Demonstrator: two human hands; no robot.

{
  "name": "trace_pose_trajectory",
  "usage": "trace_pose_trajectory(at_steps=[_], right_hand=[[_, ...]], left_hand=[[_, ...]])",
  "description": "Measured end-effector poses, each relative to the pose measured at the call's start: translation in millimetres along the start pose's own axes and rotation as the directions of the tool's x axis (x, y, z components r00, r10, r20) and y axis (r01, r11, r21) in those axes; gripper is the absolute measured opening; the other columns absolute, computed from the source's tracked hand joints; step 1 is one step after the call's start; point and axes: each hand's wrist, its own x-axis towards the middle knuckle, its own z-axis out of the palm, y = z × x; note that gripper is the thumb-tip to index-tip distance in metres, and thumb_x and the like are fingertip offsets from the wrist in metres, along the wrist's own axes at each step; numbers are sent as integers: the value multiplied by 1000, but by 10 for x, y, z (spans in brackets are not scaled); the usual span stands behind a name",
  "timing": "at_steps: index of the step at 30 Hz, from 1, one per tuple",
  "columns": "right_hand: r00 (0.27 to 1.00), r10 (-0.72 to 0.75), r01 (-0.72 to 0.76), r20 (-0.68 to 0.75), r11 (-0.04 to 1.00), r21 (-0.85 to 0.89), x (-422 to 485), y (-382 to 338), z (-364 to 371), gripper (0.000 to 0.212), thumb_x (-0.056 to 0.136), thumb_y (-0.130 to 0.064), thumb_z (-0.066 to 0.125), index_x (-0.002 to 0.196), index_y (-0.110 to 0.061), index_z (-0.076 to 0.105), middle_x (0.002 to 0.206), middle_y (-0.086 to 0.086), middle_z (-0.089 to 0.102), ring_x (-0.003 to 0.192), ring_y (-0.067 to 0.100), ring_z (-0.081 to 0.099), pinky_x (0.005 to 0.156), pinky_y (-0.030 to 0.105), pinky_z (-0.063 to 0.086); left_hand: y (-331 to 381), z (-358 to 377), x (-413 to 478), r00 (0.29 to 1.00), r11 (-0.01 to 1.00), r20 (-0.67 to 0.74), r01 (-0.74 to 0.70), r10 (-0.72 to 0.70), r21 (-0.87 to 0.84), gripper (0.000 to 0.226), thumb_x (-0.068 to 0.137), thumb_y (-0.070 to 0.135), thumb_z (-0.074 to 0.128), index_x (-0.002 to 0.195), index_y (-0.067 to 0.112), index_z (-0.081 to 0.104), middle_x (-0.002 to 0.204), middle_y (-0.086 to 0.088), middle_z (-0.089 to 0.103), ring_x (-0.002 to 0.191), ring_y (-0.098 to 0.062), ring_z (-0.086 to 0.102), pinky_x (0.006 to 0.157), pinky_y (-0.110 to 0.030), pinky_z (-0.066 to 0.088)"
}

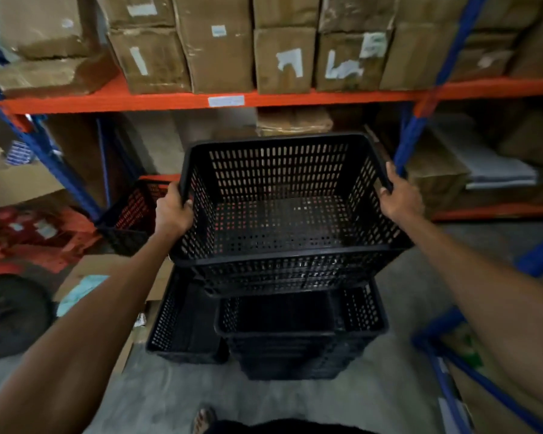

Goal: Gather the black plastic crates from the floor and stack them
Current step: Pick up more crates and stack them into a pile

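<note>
I hold a black perforated plastic crate (282, 214) in the air, open side up, above the floor. My left hand (173, 211) grips its left rim and my right hand (400, 198) grips its right rim. Directly below it stands a stack of black crates (301, 336) on the concrete floor. Another black crate (182, 321) sits on the floor just left of the stack, touching it. A further black crate (129, 214) lies tilted behind my left hand, by the shelf upright.
A rack with orange beams (170, 100) and blue uprights (405, 145) holds cardboard boxes (217, 48) straight ahead. A red pallet truck (29, 239) with a black wheel stands at the left. Flat cardboard (85, 277) lies on the floor. A blue frame (452, 364) borders the right.
</note>
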Motion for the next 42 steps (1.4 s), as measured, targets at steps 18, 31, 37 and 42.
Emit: trace_pose_trajectory(at_steps=[18,31,37,42], right_hand=[[983,96,-86,155,994,-73,-351,634,179,60,102,-25,42,154,-41,17,128,15,59,119,37,52,90,42,49],[986,30,0,164,983,-182,-375,671,164,63,100,-24,44,155,-38,16,130,12,60,122,38,51,94,42,48],[984,14,23,176,978,-207,-440,771,168,62,101,-24,42,155,-35,15,135,12,57,127,38,46,99,44,46],[978,-7,49,206,979,-200,-427,750,142,61,102,-23,40,156,-32,12,133,15,57,122,40,48,93,47,51]], left_hand=[[-63,409,-451,989,995,135,49,-60,87,53,91,25,56,141,15,42,123,-21,64,115,-42,58,97,-43,47],[-126,395,-477,978,994,191,64,-81,93,56,92,30,55,144,17,38,125,-20,63,117,-40,58,100,-42,46],[-164,453,-506,985,993,167,25,-45,118,56,92,32,53,145,20,38,125,-21,64,117,-42,58,100,-43,45],[-157,478,-557,989,986,144,-10,-14,168,53,94,30,50,143,15,39,121,-27,63,114,-49,57,96,-48,45]])
